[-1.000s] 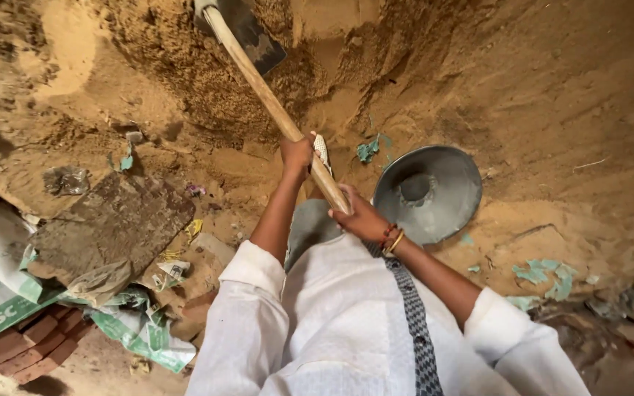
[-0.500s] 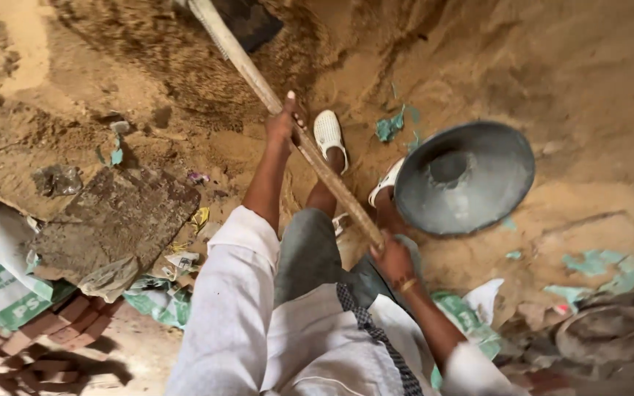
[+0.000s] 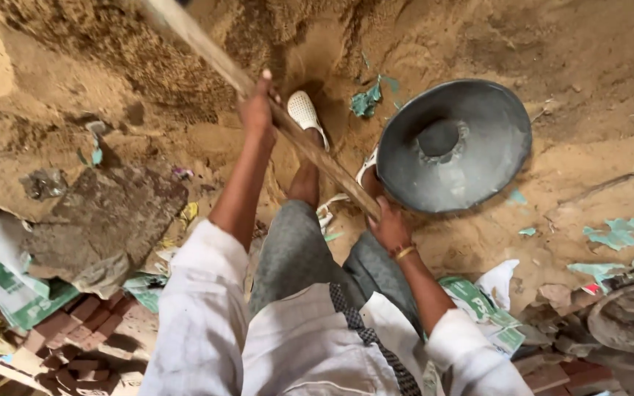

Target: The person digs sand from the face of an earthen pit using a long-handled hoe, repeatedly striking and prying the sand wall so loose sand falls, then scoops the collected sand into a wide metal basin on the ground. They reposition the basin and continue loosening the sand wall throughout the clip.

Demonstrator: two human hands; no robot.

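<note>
Just right of the right hand [image 3: 389, 229] the dark metal pan [image 3: 455, 147] blocks the way. Beyond the left hand [image 3: 257, 111], a steep sand bank [image 3: 148, 51] rises. Left of it, open sand runs to a flat slab [image 3: 104, 224] and bricks [image 3: 67, 341].

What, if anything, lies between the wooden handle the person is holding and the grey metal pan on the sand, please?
Nothing visible separates them. The wooden handle runs diagonally from top left to the pan's left rim; the left hand grips it higher up, the right hand at its lower end, right beside the grey metal pan. A white shoe lies under the handle, left of the pan.
</note>
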